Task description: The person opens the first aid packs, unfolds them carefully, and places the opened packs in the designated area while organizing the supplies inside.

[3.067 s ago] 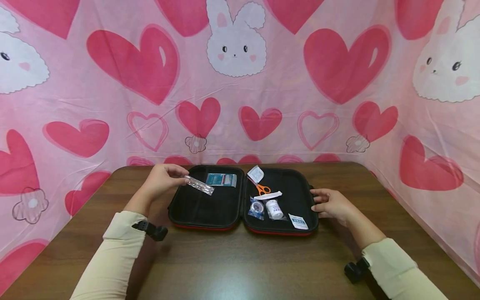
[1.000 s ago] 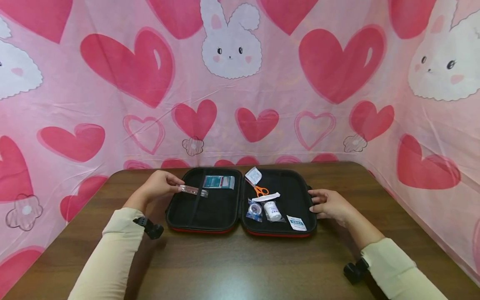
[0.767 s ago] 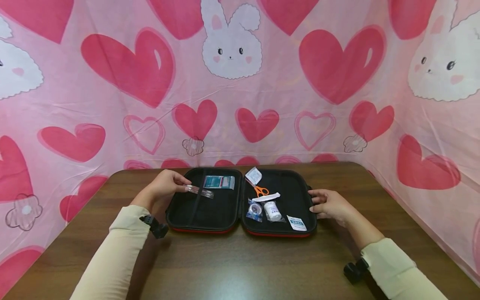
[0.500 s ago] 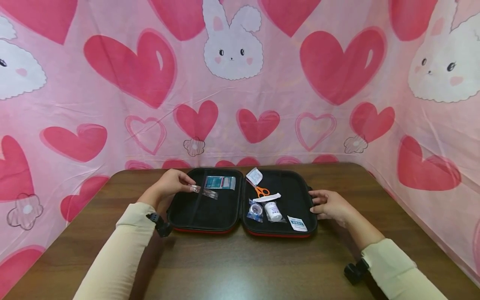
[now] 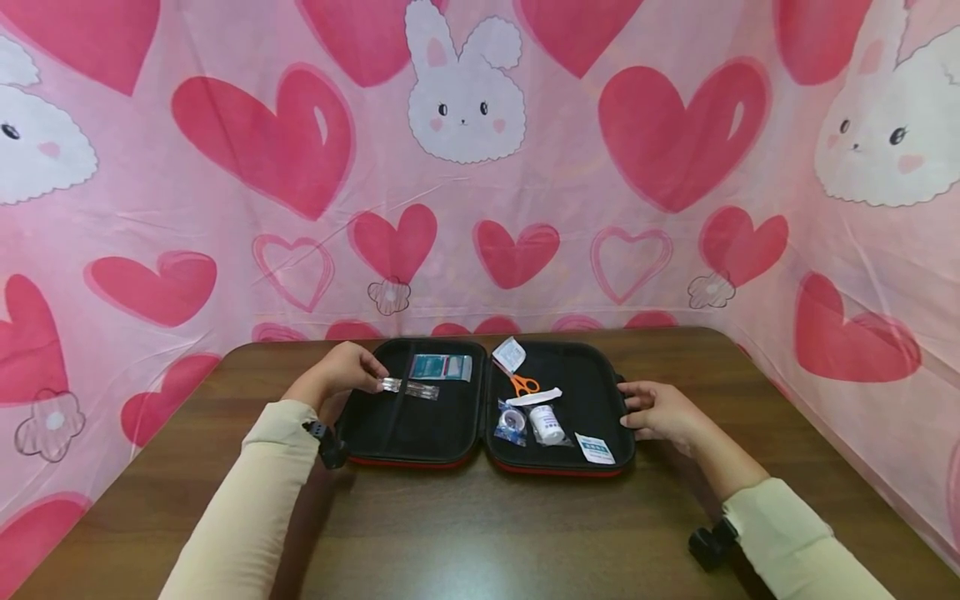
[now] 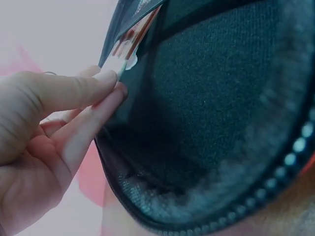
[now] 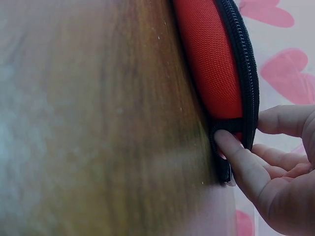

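Between thumb and fingers, my left hand pinches one end of a clear packet of cotton swabs over the left half of a black-lined case. In the left wrist view, reddish-brown liquid or sticks show through the packet, which passes beneath a black elastic strap. My right hand holds the outer rim of the case's right half. Seen from the right wrist, its thumb presses the black fabric loop on the red shell, with fingers behind the zipped edge.
A teal packet lies in the left half. The right half holds orange-handled scissors, a white strip, a wrapped tape roll, a white bandage roll and white sachets. The case rests on a wooden table.
The swab packet went from in front of the left half to under the strap, then slid rightward as my left hand moved right. My right hand stayed at the rim.
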Demonstrator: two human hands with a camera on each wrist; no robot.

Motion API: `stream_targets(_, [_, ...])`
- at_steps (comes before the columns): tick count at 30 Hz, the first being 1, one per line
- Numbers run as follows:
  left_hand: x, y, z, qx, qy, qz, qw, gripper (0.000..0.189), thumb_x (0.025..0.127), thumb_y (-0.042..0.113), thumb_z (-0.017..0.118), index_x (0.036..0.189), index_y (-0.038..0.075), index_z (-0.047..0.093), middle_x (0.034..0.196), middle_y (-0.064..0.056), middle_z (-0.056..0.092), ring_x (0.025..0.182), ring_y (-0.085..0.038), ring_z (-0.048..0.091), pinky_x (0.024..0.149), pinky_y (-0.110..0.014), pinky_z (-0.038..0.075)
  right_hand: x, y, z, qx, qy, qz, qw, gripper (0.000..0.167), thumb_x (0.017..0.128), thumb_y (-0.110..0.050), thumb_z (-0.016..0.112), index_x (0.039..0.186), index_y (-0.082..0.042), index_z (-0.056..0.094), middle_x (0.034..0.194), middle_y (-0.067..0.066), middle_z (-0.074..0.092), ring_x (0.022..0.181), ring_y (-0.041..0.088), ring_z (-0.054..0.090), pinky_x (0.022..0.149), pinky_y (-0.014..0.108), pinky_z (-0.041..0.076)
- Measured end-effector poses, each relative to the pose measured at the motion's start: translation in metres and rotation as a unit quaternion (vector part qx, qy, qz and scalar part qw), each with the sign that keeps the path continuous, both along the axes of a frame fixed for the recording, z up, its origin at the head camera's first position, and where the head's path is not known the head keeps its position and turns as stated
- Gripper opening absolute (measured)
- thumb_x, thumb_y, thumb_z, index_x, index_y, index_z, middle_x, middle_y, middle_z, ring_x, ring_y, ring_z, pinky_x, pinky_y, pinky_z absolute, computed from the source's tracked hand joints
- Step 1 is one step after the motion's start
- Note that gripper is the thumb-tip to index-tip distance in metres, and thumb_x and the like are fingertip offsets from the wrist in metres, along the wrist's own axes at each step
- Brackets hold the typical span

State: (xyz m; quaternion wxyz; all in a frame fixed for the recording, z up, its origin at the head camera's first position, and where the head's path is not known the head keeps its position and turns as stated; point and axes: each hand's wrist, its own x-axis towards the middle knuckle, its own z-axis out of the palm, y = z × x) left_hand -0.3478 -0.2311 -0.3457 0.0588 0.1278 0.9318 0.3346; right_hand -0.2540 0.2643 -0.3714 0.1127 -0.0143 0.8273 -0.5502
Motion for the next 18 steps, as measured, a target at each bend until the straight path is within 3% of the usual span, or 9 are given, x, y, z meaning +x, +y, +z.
stream_targets(5, [-0.004, 0.000, -0.005, 0.058, -0.033, -0.009, 0.9977, 0.020, 0.077, -0.002, 0.079, 0.095, -0.008, 0.074, 0.085, -0.013, 0.071, 0.075, -0.019, 0.063, 0.076, -0.039, 0.058, 0.000, 0.000, 0.000, 0.000, 0.002, 0.000, 1.0000, 0.064, 0.085, 0.007, 0.068, 0.141, 0.011, 0.037, 0.122, 0.031, 0.053, 0.091, 0.026, 0.061, 0.080, 0.043, 0.057])
stream_targets(9, [-0.006, 0.008, -0.010, 0.120, -0.073, -0.002, 0.9902, 0.025, 0.076, -0.006, 0.078, 0.099, -0.012, 0.071, 0.089, -0.016, 0.071, 0.072, -0.019, 0.067, 0.073, -0.040, 0.059, 0.000, -0.001, -0.001, -0.003, 0.003, 0.001, 1.0000, 0.065, 0.085, 0.008, 0.067, 0.142, 0.011, 0.036, 0.123, 0.032, 0.052, 0.091, 0.025, 0.062, 0.079, 0.043, 0.058])
stream_targets(15, [-0.010, 0.014, -0.011, 0.092, -0.072, 0.017, 0.9930, 0.023, 0.077, 0.002, 0.080, 0.098, -0.003, 0.074, 0.091, -0.012, 0.070, 0.078, -0.021, 0.064, 0.081, -0.040, 0.057, 0.001, -0.002, -0.001, -0.003, 0.005, 0.001, 1.0000, 0.064, 0.085, 0.008, 0.067, 0.141, 0.012, 0.036, 0.121, 0.031, 0.054, 0.090, 0.024, 0.062, 0.077, 0.042, 0.058])
stream_targets(18, [-0.011, 0.016, -0.011, 0.098, -0.078, 0.017, 0.9920, 0.022, 0.077, 0.000, 0.079, 0.098, -0.005, 0.074, 0.089, -0.010, 0.070, 0.078, -0.020, 0.064, 0.082, -0.040, 0.057, 0.001, -0.002, -0.001, -0.004, 0.005, -0.001, 1.0000, 0.064, 0.085, 0.008, 0.067, 0.141, 0.012, 0.037, 0.121, 0.031, 0.054, 0.089, 0.023, 0.062, 0.077, 0.042, 0.058])
